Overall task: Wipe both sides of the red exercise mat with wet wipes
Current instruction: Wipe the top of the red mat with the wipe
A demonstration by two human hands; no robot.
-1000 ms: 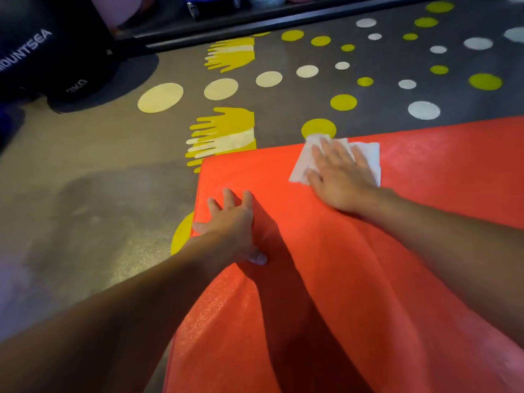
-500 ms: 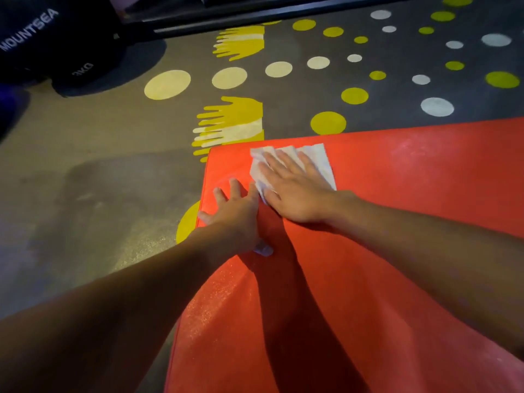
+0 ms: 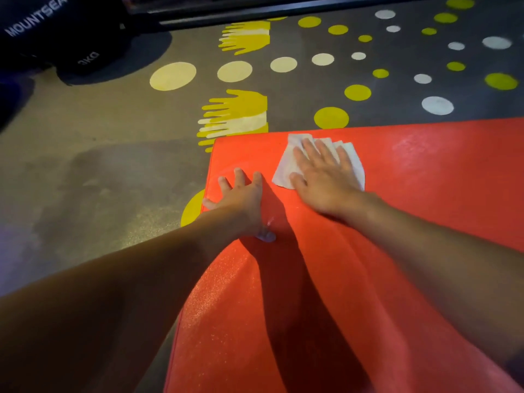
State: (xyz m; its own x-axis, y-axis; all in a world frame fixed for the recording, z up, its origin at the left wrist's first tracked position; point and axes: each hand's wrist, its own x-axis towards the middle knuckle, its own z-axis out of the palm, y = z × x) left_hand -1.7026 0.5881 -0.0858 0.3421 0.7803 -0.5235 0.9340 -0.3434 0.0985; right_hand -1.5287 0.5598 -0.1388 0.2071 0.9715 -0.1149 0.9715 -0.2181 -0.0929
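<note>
The red exercise mat (image 3: 425, 177) lies flat on the floor and fills the lower right of the view. A white wet wipe (image 3: 285, 168) is spread near the mat's far left corner. My right hand (image 3: 326, 177) lies flat on the wipe with straight fingers, pressing it to the mat. My left hand (image 3: 241, 199) rests flat on the mat by its left edge, fingers spread. A small white scrap (image 3: 266, 236) shows under the heel of that hand.
The grey floor (image 3: 113, 171) carries painted yellow and white dots and yellow handprints (image 3: 235, 114) beyond the mat. A black weight bag (image 3: 56, 29) marked MOUNTSEA sits at the far left. A dark rail (image 3: 283, 9) runs along the back.
My right hand slid the wipe left toward the mat's corner, then back to the right. My left hand has stayed in place on the mat's left edge.
</note>
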